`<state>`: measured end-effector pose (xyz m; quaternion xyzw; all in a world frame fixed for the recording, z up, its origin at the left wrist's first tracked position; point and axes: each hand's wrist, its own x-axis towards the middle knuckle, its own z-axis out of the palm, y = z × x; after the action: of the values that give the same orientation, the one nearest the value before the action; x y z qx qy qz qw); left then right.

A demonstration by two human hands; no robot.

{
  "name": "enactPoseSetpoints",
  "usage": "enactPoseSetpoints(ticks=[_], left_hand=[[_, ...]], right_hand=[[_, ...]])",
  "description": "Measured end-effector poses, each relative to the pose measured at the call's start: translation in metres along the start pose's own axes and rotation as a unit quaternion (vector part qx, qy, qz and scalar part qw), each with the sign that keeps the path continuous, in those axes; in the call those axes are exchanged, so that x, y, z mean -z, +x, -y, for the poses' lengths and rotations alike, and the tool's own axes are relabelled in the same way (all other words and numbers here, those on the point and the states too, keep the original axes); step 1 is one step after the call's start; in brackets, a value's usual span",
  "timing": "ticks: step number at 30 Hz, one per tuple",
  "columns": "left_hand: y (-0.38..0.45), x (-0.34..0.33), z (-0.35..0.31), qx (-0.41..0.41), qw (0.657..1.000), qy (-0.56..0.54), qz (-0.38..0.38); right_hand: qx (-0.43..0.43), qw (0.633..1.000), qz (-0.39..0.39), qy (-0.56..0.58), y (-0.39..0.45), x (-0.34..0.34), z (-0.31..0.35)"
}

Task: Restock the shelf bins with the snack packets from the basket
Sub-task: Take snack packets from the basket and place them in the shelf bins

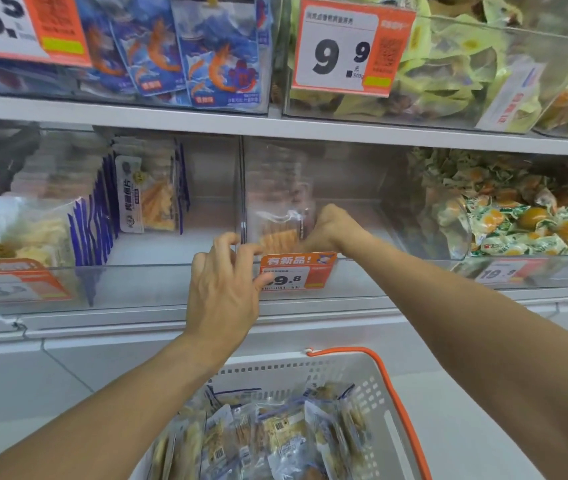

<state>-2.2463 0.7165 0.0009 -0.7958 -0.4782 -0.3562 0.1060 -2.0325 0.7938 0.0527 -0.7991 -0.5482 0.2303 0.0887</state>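
In the head view, the right hand [333,227] reaches over the front wall of the middle clear bin [345,209] on the lower shelf and its fingers are curled around a transparent snack packet [281,226], which it holds upright inside the bin, close to the left wall; orange sticks show through the lower part of the packet. The left hand [222,289] is in front of the same bin, just beside the orange price tag [296,271] that hangs on the bin front; its fingers are bent a little and apart, the thumb tip lies over the left edge of the tag, and it holds nothing. In the neighbour bin on the left [158,282], a row of packets with blue edges [147,199] stands upright. The bin on the right [525,268] is full of small green and yellow wrapped snacks [518,223]. On the upper shelf there are blue packets with a shrimp picture [185,53] and a big price tag 9.9 [350,46]. Below both arms the white basket [275,368] with an orange handle [393,396] stands on the floor near the shelf, and many snack packets in the basket [268,438] lie in it, packed close together
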Motion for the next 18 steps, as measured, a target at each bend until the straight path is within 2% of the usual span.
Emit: enactPoseSetpoints(ticks=[2,5,8,12,18], left_hand=[[0.0,0.0,0.0,0.001,1.0,0.0,0.003],[0.0,0.0,-0.001,0.002,1.0,-0.012,0.003],[0.001,0.001,-0.001,0.002,1.0,-0.02,0.005],[0.0,-0.001,0.002,-0.006,1.0,-0.018,0.002],[0.001,0.0,0.003,-0.008,1.0,-0.013,0.006]], right_hand=[[0.003,0.998,-0.026,0.055,0.005,0.001,0.004],[0.01,0.999,0.028,0.027,0.001,0.0,0.008],[0.057,0.996,0.06,0.01,0.03,-0.011,-0.002],[0.108,0.99,0.072,-0.048,0.017,-0.008,0.001],[0.045,0.99,0.125,0.05,-0.013,0.026,-0.008]])
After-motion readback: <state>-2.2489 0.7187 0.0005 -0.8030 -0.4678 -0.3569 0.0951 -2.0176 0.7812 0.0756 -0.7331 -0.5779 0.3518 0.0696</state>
